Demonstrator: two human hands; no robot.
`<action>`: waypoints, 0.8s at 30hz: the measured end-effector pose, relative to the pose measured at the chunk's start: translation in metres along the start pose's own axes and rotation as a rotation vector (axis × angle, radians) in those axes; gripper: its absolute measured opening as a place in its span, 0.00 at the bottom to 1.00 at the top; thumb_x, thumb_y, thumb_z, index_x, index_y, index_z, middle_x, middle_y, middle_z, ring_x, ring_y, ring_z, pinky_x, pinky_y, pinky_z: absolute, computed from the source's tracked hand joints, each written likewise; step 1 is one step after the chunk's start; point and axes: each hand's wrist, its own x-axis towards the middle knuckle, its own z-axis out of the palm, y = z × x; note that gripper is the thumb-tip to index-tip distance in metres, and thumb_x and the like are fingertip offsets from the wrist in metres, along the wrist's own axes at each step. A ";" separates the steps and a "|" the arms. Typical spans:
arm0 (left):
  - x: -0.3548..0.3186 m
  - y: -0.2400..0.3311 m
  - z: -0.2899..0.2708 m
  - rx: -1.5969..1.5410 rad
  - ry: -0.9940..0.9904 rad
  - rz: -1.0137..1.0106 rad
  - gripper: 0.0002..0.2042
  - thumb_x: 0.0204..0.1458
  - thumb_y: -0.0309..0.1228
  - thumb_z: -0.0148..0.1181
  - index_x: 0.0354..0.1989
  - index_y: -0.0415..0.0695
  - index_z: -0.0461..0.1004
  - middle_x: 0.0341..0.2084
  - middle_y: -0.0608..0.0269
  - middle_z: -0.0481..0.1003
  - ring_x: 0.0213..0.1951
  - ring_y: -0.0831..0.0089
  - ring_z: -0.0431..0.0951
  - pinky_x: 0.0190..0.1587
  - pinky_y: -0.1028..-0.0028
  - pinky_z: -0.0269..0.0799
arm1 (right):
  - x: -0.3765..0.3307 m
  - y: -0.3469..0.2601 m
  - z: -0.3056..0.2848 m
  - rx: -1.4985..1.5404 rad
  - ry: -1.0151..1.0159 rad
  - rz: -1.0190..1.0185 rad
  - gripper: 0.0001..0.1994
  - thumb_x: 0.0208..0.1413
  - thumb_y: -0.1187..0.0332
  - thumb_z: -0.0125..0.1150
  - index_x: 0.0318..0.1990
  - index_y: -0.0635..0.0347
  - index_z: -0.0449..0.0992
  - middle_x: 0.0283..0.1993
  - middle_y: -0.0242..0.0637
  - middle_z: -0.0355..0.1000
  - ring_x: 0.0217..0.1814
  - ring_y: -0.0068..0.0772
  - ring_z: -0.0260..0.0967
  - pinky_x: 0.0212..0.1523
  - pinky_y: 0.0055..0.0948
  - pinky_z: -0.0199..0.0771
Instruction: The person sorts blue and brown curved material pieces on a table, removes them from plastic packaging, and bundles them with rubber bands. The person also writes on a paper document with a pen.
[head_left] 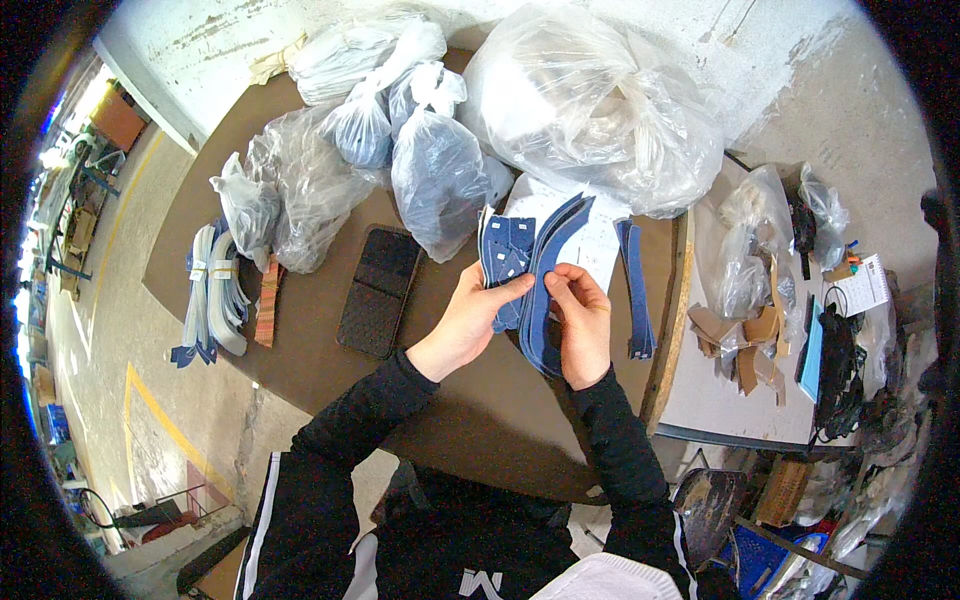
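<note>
My left hand [462, 322] is closed around a stack of dark blue denim pieces [508, 248] dotted with small white tags, its thumb lying across the front. Pinched between the thumb and fingers of my right hand [585, 332] is the edge of a bundle of long, curved denim strips [552, 250], which stands fanned beside the tagged stack. Both hands are close together above the brown table [450, 420]. To their right, another small pile of curved denim strips [634, 290] lies on the table. A white printed sheet [603, 240] rests partly beneath the held pieces.
A black phone case [380, 290] lies left of my hands. Tied pale strips [212, 285] sit at the far left. Filled plastic bags [600, 110] line the back by the wall. A lower side table [730, 405] at right holds brown scraps, bags and a notepad [862, 285].
</note>
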 end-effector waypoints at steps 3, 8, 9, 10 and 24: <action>0.001 -0.003 -0.002 0.035 -0.011 0.022 0.10 0.55 0.23 0.59 0.45 0.42 0.74 0.39 0.68 0.78 0.40 0.80 0.76 0.43 0.76 0.71 | -0.003 0.001 0.000 -0.074 -0.033 0.109 0.07 0.59 0.68 0.59 0.39 0.62 0.77 0.30 0.23 0.71 0.30 0.12 0.63 0.33 0.15 0.61; 0.004 0.005 0.000 -0.032 -0.041 -0.077 0.14 0.56 0.25 0.58 0.51 0.41 0.71 0.45 0.61 0.77 0.42 0.73 0.78 0.46 0.71 0.74 | 0.000 -0.005 -0.012 -0.235 -0.029 -0.001 0.09 0.61 0.66 0.58 0.42 0.62 0.76 0.31 0.22 0.71 0.30 0.11 0.62 0.31 0.14 0.60; 0.004 0.010 0.001 -0.042 -0.051 -0.091 0.15 0.56 0.25 0.58 0.52 0.41 0.71 0.46 0.59 0.76 0.43 0.72 0.77 0.47 0.70 0.74 | 0.001 -0.009 -0.015 -0.214 -0.011 -0.002 0.09 0.61 0.66 0.57 0.42 0.62 0.76 0.31 0.22 0.71 0.30 0.11 0.63 0.31 0.14 0.60; 0.004 0.012 -0.003 -0.058 -0.055 -0.108 0.18 0.56 0.27 0.59 0.55 0.41 0.69 0.48 0.57 0.75 0.44 0.69 0.77 0.48 0.68 0.74 | 0.000 -0.013 -0.020 -0.188 0.032 -0.015 0.09 0.61 0.66 0.57 0.42 0.61 0.76 0.31 0.22 0.72 0.31 0.11 0.64 0.31 0.15 0.61; -0.001 0.027 0.006 -0.191 -0.221 -0.175 0.22 0.59 0.27 0.48 0.62 0.36 0.57 0.58 0.44 0.66 0.59 0.55 0.68 0.58 0.58 0.69 | 0.048 -0.043 -0.130 -1.280 0.200 -0.516 0.08 0.51 0.68 0.65 0.35 0.64 0.79 0.30 0.37 0.74 0.27 0.31 0.70 0.32 0.28 0.68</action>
